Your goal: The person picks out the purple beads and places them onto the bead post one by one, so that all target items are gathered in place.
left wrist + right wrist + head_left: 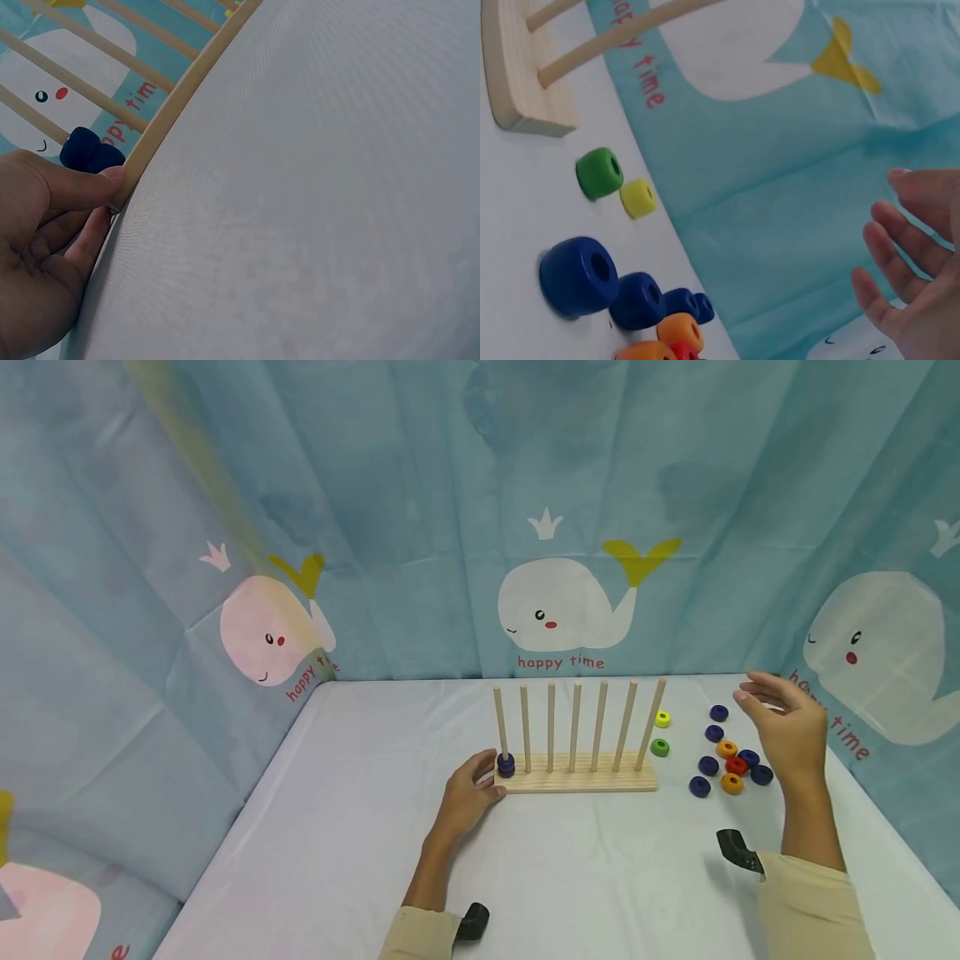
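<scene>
A wooden peg rack [577, 783] with a row of several upright pegs stands on the table. Two dark blue beads [506, 766] are stacked at the foot of its leftmost peg. My left hand [462, 797] pinches the left end of the base, with the thumb on the front edge beside the blue beads [90, 151]. Raised over the right side of the table, my right hand [793, 731] has loosely bent, spread fingers and holds nothing. Below and left of it lie loose blue beads [708, 766], orange beads [732, 783] and a red bead [737, 765].
Just past the rack's right end lie a green bead [660, 747] and a yellow bead [662, 719]. A white cloth [337, 827] covers the table. Behind it hangs a blue curtain [420, 527] printed with whales. Black wrist mounts stick out near both sleeves.
</scene>
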A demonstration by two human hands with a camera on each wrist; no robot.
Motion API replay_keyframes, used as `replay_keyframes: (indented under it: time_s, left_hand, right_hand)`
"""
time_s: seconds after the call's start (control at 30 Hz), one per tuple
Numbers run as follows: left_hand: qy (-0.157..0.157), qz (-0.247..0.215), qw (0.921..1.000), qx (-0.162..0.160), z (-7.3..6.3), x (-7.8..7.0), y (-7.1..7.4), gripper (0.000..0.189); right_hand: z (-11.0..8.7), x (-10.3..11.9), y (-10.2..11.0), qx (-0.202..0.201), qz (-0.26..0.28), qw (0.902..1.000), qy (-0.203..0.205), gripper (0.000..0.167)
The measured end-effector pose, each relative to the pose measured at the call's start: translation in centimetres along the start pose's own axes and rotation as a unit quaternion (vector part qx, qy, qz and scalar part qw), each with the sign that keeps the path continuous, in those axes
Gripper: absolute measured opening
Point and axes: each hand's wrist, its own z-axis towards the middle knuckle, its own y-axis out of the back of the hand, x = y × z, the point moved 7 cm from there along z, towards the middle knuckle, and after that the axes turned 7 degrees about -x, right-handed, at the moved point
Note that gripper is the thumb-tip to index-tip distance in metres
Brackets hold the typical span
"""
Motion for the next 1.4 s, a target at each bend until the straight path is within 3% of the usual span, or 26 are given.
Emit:
replay_keyframes:
  time_s: [0.27,0.73,1.4]
  left_hand:
    - [0.006,-0.001,1.0,-0.001,0.0,0.0,0.0,0.066]
    - [0.006,-0.001,1.0,-0.001,0.0,0.0,-0.1,0.067]
    - [0.006,0.003,1.0,-0.003,0.0,0.0,0.0,0.066]
  right_hand:
    - [0.5,-2.7,-0.1,0.027,-0.026,0.999,-0.025,0.054]
    - [0.5,-6.8,-0.4,0.127,-0.06,0.9879,-0.066,0.07]
    - [0.5,-10.4,-1.4,0.223,-0.075,0.969,-0.074,0.065]
